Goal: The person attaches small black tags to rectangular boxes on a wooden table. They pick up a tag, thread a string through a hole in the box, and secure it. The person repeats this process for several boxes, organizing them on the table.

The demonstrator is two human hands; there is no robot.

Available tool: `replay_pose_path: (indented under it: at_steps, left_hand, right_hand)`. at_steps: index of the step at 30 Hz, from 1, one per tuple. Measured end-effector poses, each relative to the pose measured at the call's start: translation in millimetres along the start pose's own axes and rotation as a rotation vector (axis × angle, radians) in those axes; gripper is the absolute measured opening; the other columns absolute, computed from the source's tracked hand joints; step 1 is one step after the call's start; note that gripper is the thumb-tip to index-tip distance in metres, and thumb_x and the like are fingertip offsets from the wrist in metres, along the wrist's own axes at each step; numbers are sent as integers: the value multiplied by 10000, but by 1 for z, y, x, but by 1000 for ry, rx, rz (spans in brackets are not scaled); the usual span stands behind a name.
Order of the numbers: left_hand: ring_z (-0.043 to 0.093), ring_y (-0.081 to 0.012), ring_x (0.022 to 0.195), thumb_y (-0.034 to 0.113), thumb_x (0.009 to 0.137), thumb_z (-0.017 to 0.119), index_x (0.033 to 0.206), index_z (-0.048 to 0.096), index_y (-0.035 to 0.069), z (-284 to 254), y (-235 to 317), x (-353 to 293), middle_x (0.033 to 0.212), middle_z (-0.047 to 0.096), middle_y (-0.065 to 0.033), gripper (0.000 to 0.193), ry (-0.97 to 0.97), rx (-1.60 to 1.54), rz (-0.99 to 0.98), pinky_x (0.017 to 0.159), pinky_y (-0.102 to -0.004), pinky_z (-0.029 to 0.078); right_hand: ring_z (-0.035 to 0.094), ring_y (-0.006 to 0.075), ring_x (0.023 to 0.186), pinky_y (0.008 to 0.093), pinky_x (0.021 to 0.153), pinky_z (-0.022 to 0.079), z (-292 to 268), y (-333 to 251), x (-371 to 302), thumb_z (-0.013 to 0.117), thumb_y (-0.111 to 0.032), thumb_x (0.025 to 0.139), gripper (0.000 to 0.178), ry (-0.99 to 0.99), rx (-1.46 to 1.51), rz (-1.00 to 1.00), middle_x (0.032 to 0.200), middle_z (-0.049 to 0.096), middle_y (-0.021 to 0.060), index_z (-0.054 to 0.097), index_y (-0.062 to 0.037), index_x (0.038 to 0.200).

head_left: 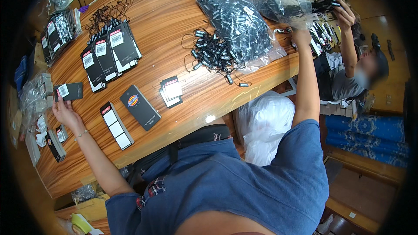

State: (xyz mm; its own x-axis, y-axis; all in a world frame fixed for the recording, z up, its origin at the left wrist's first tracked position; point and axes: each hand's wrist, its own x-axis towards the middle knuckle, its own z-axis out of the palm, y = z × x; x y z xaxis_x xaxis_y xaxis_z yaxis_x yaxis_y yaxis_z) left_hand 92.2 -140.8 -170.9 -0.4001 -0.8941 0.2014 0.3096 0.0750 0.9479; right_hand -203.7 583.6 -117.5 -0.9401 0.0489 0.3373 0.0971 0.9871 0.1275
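Observation:
At the table's left side my left hand has its fingers closed on the edge of black hang tags with a white barcode label. My right arm stretches far to the right, where my right hand is closed at the end of a clear plastic bag with black strings inside. Beside that bag lies a large clear bag full of black tag strings. A loose heap of tag strings spreads next to it. In front of me are a stack of black tags and a stack of white-panelled labels.
Several strung black tags are piled at the far left. Small cards lie mid-table. Bagged tags and small boxes line the left edge. Opposite, a co-worker's hand holds black strings. A white plastic sack stands below the table edge.

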Motion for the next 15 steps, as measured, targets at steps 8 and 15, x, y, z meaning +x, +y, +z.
replay_pose_path:
  at_steps: [8,15]
  left_hand:
    - [547,-116,783,67,835,563,1109,405,21,-2,0,-1,948,583,-87,320,18,28,-25,636,-228,437]
    - [543,-110,779,68,831,570,1123,387,24,3,-3,1,928,592,-88,347,-15,-11,-28,633,-224,433]
  right_hand:
    - [499,310,1057,371,849,427,6,7,10,519,-395,799,367,-88,-70,-39,1233,462,121,555,-191,1103]
    - [573,320,900,367,754,457,9,54,21,566,-286,755,306,-165,136,-158,979,594,184,611,-115,1005]
